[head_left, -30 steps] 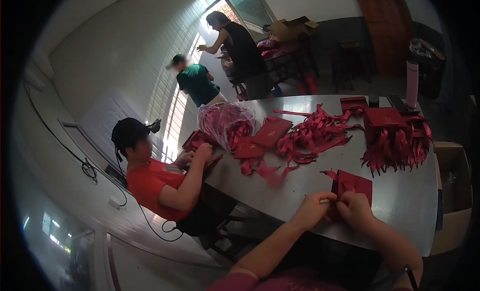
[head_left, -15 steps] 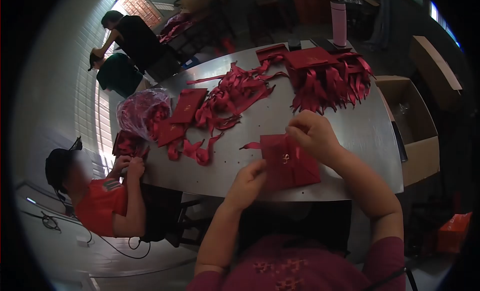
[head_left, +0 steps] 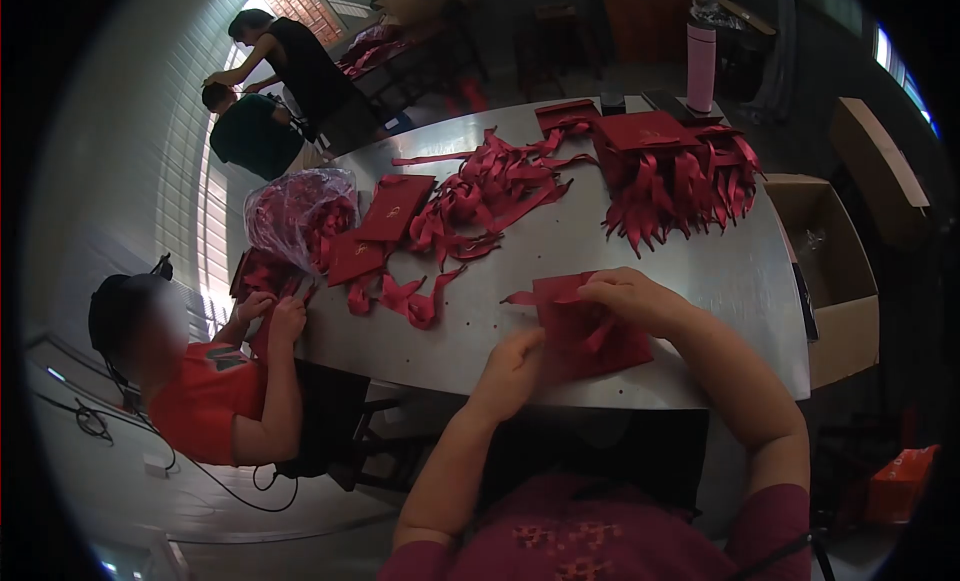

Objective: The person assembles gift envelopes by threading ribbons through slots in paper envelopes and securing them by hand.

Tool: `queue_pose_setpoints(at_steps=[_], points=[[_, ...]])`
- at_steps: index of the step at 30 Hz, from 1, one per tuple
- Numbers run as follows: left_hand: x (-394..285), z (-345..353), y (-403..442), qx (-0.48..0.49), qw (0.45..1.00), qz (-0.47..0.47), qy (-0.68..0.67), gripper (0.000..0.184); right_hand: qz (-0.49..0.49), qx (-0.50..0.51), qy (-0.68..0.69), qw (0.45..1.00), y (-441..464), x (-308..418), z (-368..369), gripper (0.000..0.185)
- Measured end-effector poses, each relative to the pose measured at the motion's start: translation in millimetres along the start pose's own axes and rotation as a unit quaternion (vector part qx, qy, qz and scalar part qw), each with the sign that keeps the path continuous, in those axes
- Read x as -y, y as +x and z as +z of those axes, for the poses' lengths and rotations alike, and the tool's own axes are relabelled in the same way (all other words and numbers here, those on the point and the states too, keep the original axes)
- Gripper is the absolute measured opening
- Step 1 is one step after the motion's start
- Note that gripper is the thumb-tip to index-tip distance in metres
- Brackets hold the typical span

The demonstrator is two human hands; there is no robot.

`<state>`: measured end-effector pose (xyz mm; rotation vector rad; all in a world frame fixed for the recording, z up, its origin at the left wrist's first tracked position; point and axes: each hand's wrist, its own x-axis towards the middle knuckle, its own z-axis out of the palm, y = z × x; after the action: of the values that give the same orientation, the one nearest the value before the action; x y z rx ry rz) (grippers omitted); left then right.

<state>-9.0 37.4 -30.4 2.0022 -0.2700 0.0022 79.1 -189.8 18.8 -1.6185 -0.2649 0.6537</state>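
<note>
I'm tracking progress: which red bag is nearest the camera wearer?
The red bag at the near edge of the table, touched by the right hand; the others lie farther away.

From here I can't see the part of the red pouch under my right hand, and my left hand's fingertips blur at its edge. Crinkled film on the plastic bag obscures its contents from me. The seated person's face is blurred; darkness swallows the cardboard box's surroundings.
</note>
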Motion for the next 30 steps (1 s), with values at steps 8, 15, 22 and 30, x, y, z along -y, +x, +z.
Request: queue_pose_setpoints(at_steps=[8,15,22,30], points=[[-3,-27,3,0.023,0.988,0.027,0.149,0.016,0.091,0.019,0.258,0.962,20,-27,-7,0.012],[4,-53,14,-0.025,0.973,0.049,0.222,0.01,0.004,0.094,0.399,0.912,9,-36,10,0.014],[16,-85,58,0.067,0.952,0.139,0.263,0.011,-0.01,0.184,0.292,0.938,17,-47,20,0.013],[12,-94,92,0.249,0.927,0.172,0.221,0.004,0.012,0.171,0.342,0.924,13,-45,21,0.016]])
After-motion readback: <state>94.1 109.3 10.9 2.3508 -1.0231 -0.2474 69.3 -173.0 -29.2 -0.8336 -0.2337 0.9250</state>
